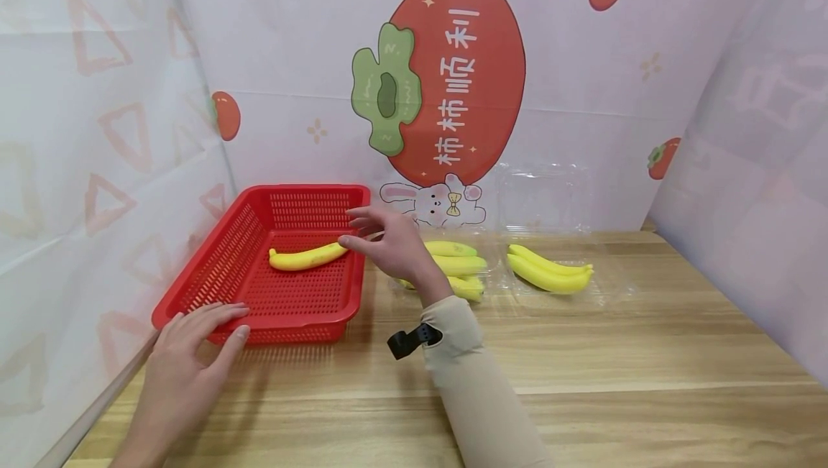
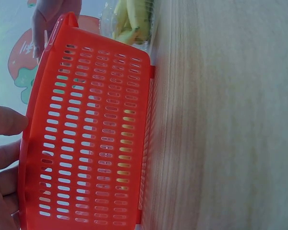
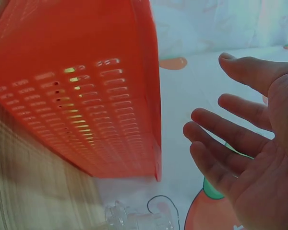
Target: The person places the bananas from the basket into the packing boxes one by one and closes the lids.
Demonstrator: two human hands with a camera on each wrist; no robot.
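Note:
A red perforated plastic basket (image 1: 294,320) stands on the left of the table with one yellow banana (image 1: 307,258) lying inside it. My left hand (image 1: 190,364) is at the basket's near left corner, its fingers reaching over the rim and the thumb held apart. In the left wrist view its fingertips (image 2: 12,122) meet the rim's edge. By the basket's right rim is my right hand (image 1: 391,241), fingers loosely extended and holding nothing. The right wrist view shows that hand (image 3: 249,139) with its palm bare, a gap away from the basket wall (image 3: 120,110).
Right of the basket, a clear plastic box holds several bananas (image 1: 462,265), partly hidden by my right arm. Farther right, an open clear clamshell box (image 1: 601,288) with its lid raised holds more bananas (image 1: 550,272). Printed cloth (image 1: 576,44) hangs behind and along both sides.

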